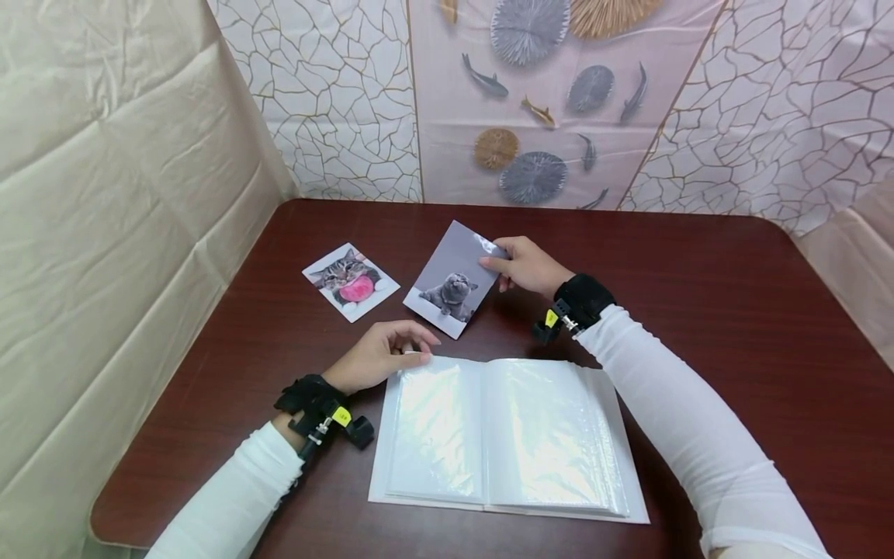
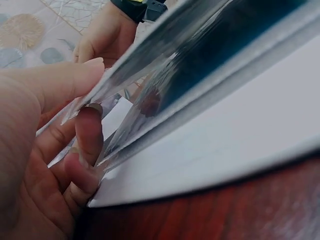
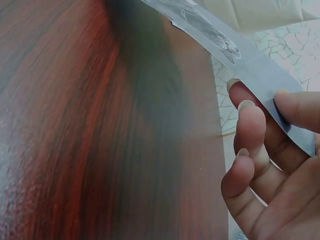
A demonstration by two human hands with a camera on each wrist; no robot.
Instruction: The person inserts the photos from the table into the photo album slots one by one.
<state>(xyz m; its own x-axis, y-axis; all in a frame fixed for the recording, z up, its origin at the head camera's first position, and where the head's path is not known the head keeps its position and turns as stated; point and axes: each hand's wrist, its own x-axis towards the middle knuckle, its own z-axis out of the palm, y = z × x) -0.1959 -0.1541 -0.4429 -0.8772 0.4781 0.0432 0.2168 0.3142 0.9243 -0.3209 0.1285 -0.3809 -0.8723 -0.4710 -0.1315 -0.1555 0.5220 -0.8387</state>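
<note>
An open photo album [image 1: 489,435] with clear plastic pockets lies on the table in front of the person. The left hand [image 1: 382,353] is at its upper left corner; in the left wrist view, thumb and fingers [image 2: 90,132] pinch the edge of a clear pocket sleeve [image 2: 130,75]. Beyond the album's top edge, the right hand [image 1: 527,265] holds a grey cat photo [image 1: 447,291] by its right corner, tilted above the table. In the right wrist view this photo [image 3: 260,85] is pinched between thumb and forefinger, the other fingers loosely curled.
A second photo, of a tabby cat with a pink ball [image 1: 349,283], lies flat on the dark wooden table [image 1: 698,310] left of the held one. Patterned cloth [image 1: 335,101] hangs behind the table, and a beige cloth [image 1: 105,233] hangs along the left side.
</note>
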